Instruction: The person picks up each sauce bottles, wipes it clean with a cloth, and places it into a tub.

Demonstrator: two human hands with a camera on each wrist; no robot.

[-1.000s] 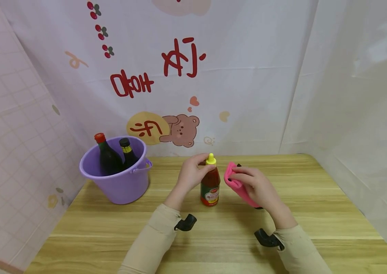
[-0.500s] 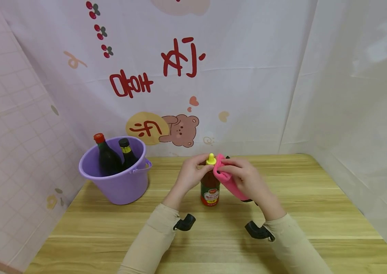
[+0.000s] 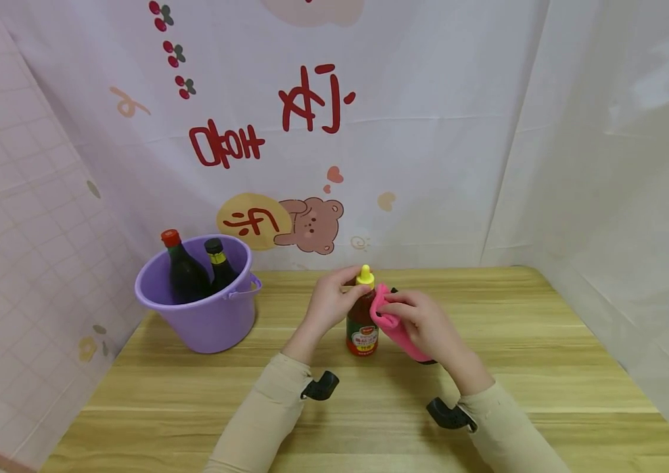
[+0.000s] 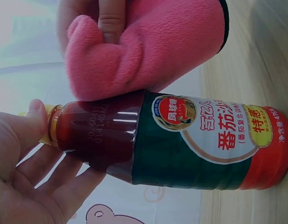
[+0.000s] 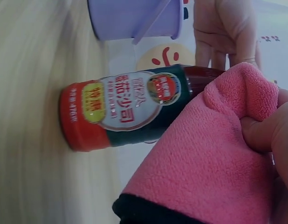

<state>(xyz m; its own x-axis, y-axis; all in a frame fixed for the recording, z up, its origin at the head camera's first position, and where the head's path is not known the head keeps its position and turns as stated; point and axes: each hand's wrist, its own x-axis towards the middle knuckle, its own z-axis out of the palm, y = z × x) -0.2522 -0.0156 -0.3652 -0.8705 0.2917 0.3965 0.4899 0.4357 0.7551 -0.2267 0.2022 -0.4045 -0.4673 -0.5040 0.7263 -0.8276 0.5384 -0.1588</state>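
A ketchup bottle [image 3: 362,332] with a yellow nozzle cap [image 3: 365,277] and a green and red label stands upright on the table. My left hand [image 3: 330,299] holds it by the cap and neck, thumb in front and fingers behind, as the left wrist view shows. My right hand [image 3: 426,322] grips a folded pink cloth [image 3: 396,328] with dark edging. In the left wrist view the cloth [image 4: 148,51] lies right at the bottle's upper side, just below the neck. The right wrist view shows my thumb pressed into the cloth [image 5: 204,140], which hides part of the bottle's shoulder.
A purple bucket [image 3: 216,325] stands at the left on the wooden table [image 3: 370,420]. Inside it lean two dark bottles, one with a red cap [image 3: 171,238] and one with a black cap [image 3: 213,246]. A printed white curtain [image 3: 429,164] hangs behind the table.
My right hand has brought the cloth leftward against the bottle, then lowered it slightly along the bottle's side. The left hand and the bottle have stayed in place.
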